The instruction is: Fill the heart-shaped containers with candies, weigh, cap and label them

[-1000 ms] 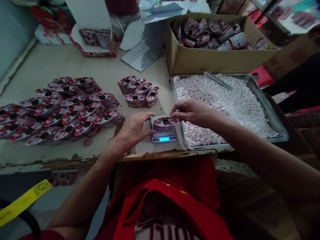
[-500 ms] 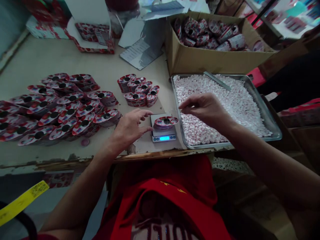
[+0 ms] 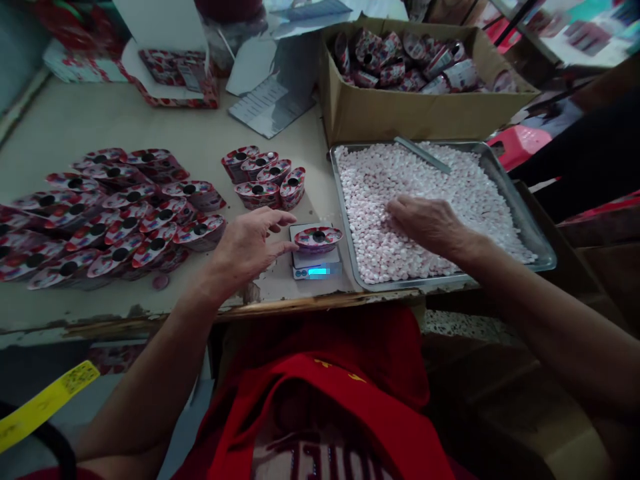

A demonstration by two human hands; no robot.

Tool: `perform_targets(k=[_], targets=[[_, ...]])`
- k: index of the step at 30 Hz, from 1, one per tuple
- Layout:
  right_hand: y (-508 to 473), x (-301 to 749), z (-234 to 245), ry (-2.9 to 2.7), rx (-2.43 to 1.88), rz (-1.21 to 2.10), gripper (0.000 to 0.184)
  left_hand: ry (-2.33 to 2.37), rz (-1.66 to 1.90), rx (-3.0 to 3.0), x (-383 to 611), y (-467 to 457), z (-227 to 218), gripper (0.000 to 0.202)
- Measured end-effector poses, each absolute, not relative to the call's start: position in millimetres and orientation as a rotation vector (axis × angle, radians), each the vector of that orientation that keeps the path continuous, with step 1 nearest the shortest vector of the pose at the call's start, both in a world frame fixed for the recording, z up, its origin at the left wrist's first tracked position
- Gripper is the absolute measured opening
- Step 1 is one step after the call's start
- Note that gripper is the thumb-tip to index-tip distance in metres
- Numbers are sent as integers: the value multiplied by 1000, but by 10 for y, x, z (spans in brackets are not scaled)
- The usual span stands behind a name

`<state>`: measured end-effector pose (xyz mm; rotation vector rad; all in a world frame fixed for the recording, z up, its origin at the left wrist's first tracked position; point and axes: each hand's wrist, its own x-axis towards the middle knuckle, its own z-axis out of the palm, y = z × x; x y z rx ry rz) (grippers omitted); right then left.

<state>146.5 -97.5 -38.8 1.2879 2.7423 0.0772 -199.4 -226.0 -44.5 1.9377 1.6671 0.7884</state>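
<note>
A small digital scale (image 3: pixel 301 264) with a lit blue display carries one printed red-and-white pack (image 3: pixel 319 240), oval-topped with a round dark hole. Beside the scale's left edge is my left hand (image 3: pixel 255 241), thumb and fingers apart and holding nothing; its fingertips reach close to the pack. My right hand (image 3: pixel 425 223) is down at the pile of small whitish-pink tablets (image 3: pixel 480 213) in a metal tray (image 3: pixel 543 257). Its fingers are bent together against the tablets, and whatever is between them is hidden. A metal ruler-like strip (image 3: pixel 423 155) lies across the tablets at the back.
Several like packs (image 3: pixel 257 193) stand behind the scale, and a larger cluster (image 3: pixel 120 253) fills the left. A cardboard box (image 3: pixel 425 117) of packs stands behind the tray. A display carton (image 3: pixel 175 97) and flat grey sheets (image 3: pixel 275 100) lie farther back.
My right hand has moved from above the tray's left edge down and right into the tablets. My left hand stays beside the scale. The whole view has shifted slightly.
</note>
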Motion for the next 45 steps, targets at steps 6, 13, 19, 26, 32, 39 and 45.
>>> perform_targets(k=[6,13,19,26,32,39,45], targets=[[-655,1630,-301,2334,2142,-1689,14,1723,774,1915,-2043,-2306,-383,40],[-923,1504,-203,1460,2171,-2894,10,1641,783,1893,-2072,-2196,-472,42],[-1218,703,-268,1318,1802,-3163,35,1591,866,1805,-2152,-2255,-612,46],[-1587,-100,-479,2210,2124,-2757,56,1659,898,1651,-2254,-2416,-686,46],[-1710,-200,-567,2535,2214,-2487,60,1622,939,1610,-2274,-2416,-732,45],[-1788,-236,-544,2679,2037,-2419,61,1606,973,1605,-2271,-2406,-719,44],[-1813,-234,-449,2940,2031,-1880,54,1627,953,1598,-2213,-2435,-706,40]])
